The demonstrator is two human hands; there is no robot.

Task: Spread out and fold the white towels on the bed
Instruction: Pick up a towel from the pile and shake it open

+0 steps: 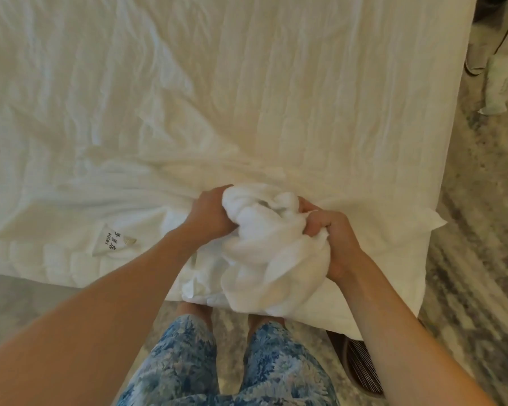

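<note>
Bunching between two hands, one white towel [264, 247] sits crumpled at the near corner of the bed [247, 83], hanging partly over the edge toward the person's legs. The left hand [210, 213] is closed on the towel's left side and the right hand [332, 238] is clenched around its right side, fingers buried in the cloth. Wadded as it is, the towel shows no clear long axis, though the mass runs roughly from the far edge by the knuckles down toward the near bed edge. Only one towel can be counted. One triangular printed tag [112, 238] lies on the wrinkled sheet to the left, apart from the towel. One striped slipper [361, 367] lies on the floor by the bed corner.
</note>
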